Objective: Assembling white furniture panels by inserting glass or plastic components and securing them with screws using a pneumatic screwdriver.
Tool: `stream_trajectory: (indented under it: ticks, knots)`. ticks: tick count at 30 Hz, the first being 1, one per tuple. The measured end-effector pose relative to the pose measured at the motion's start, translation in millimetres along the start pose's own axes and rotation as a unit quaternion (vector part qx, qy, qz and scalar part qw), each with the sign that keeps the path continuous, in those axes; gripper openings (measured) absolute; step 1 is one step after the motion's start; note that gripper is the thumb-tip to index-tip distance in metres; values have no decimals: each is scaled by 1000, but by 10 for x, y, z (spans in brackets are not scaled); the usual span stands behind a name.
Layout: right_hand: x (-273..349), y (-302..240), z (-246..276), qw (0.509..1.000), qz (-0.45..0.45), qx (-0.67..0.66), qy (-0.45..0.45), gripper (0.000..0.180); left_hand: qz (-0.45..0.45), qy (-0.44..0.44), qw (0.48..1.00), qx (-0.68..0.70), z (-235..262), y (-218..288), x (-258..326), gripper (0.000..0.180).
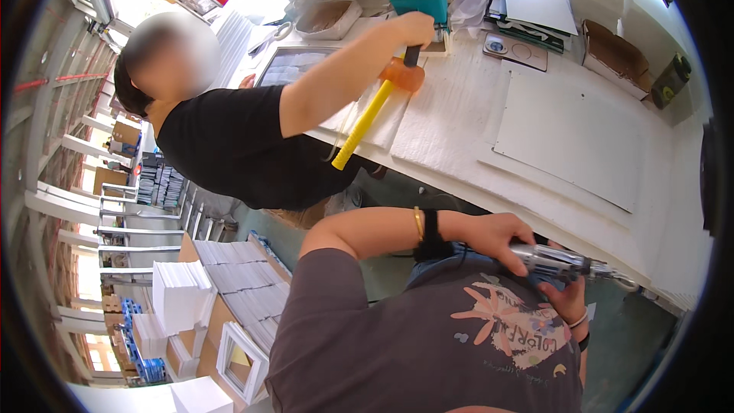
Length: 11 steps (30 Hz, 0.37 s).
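Observation:
My left hand [501, 239] grips the rear of a silver, pistol-like power tool [558, 261] in front of my body, at the table's near edge. Its narrow metal end points right. Below the tool, my right hand [566, 300] is closed round its middle, with its fingers partly hidden behind the metal. What kind of tool it is, I cannot make out exactly. Beyond it on the table lies a flat white panel [569, 138], which neither hand touches.
A co-worker [229, 138] at left reaches over the white worktable [436, 134]. That person's hand is at a mallet [378, 107] with orange head and yellow handle. A teal box [418, 0], cardboard tray [616, 57] and dark bottle [671, 80] stand behind. White frame pieces [245, 291] are stacked lower left.

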State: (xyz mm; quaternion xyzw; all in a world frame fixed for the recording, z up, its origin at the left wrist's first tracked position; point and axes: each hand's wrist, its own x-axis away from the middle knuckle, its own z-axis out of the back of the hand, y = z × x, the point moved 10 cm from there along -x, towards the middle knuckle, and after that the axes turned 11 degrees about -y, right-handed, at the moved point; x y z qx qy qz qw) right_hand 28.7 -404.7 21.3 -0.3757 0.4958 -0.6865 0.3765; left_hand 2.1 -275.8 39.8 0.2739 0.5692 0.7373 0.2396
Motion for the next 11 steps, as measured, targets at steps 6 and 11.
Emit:
stream_trajectory:
  ticks: [6,11]
  knots:
    - [-268,-747,256,958,251,-130,43,93,-81,-18,995,63,-36,429,-542,48]
    - [-198,-760,545,913,348,-207,40,59,-99,-44,986,125,5,706,-834,54]
